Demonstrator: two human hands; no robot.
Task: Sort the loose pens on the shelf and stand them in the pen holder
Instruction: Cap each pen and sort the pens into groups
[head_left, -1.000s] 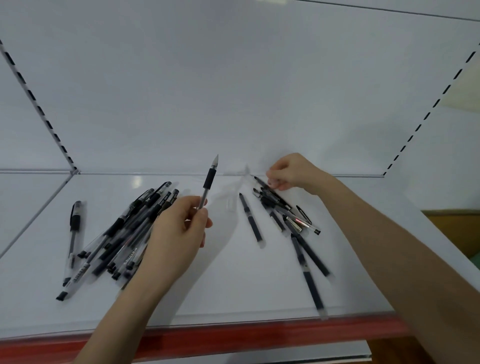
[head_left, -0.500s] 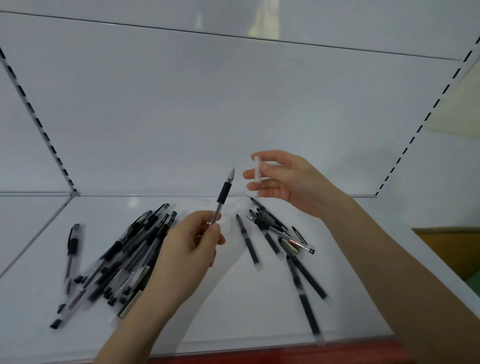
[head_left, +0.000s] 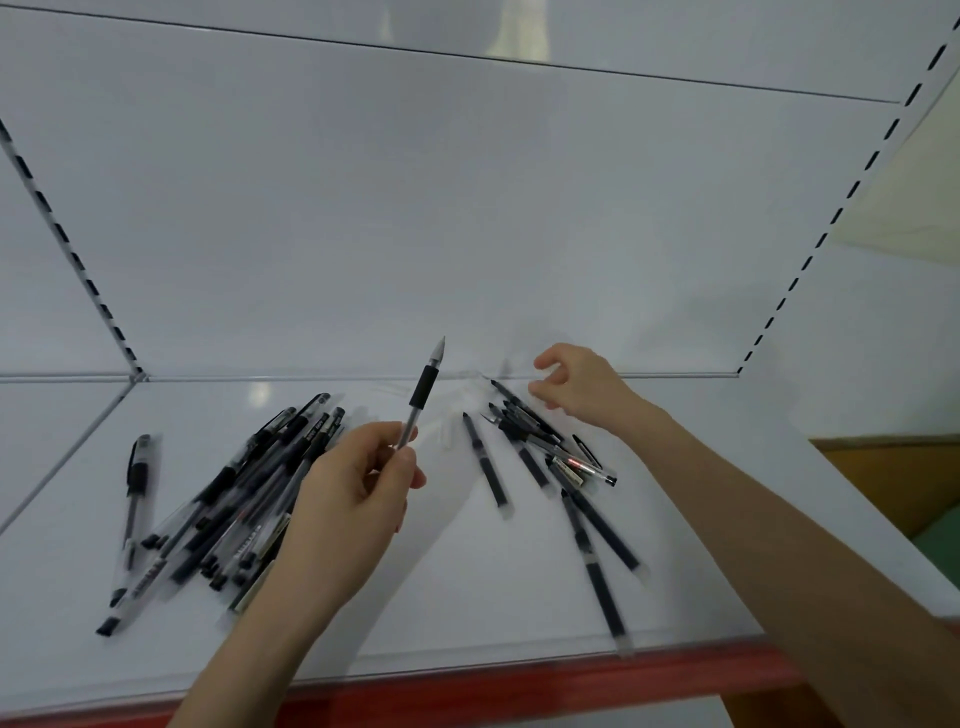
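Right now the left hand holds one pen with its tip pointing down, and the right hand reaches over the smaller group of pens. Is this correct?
Not quite: the head view shows the left hand holding the pen with its tip pointing up, not down. The right hand does reach over the smaller group of pens.
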